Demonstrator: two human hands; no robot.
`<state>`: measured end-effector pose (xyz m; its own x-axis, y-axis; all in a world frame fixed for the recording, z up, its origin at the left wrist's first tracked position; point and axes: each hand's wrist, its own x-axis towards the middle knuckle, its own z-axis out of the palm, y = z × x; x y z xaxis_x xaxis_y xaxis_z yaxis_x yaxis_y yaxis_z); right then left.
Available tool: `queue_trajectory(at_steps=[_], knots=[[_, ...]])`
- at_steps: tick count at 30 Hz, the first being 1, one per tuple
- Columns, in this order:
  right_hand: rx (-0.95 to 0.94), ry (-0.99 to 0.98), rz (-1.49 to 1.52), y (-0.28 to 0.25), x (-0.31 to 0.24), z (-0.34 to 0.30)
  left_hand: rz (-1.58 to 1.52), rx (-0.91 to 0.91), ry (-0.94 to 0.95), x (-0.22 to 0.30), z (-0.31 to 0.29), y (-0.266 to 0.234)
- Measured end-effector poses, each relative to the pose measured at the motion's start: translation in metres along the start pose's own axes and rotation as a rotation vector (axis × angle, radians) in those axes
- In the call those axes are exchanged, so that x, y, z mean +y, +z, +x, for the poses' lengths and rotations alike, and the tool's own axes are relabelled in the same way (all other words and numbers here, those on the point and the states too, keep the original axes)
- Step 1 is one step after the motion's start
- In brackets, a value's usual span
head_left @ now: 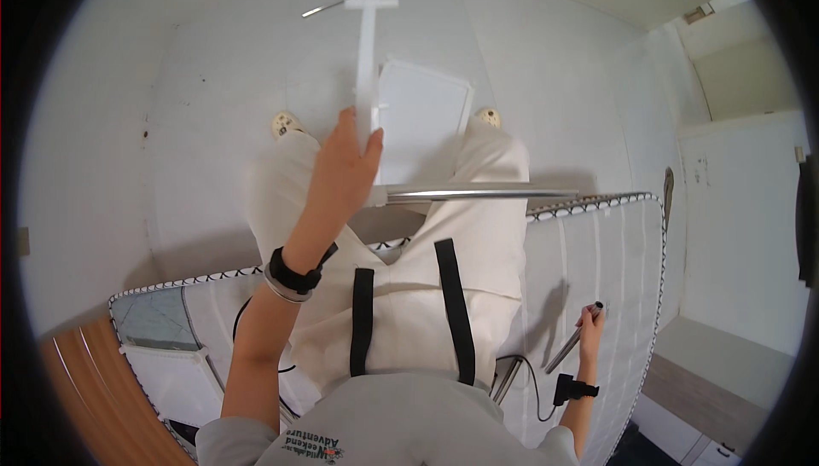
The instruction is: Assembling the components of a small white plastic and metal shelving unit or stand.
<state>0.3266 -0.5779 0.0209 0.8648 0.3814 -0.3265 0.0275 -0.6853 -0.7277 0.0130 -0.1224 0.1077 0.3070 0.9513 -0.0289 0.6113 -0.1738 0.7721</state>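
Stretching forward, the left hand (345, 163) grips a smooth, white, plastic-looking frame (367, 57) beyond the lap, a shiny round tube (478, 194) jutting from its near end; out sideways, the right hand (590, 323) clasps a slim metal rod (563, 351) over the striped bed (618, 244).

One head-cam view: L fisheye, steep downward angle, close over lap (401, 300), w/ floor (230, 57) beyond.
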Motion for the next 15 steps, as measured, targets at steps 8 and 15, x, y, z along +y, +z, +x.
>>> queue_trajectory(at_steps=[8, 15], knots=[[-0.323, -0.492, -0.116, 0.036, -0.253, -0.003, -0.005, -0.004, 0.186, -0.004, 0.003, 0.007], [-0.290, -1.061, -0.363, 0.089, -0.426, -0.018, -0.002, -0.053, 0.121, -0.007, -0.002, -0.006]])
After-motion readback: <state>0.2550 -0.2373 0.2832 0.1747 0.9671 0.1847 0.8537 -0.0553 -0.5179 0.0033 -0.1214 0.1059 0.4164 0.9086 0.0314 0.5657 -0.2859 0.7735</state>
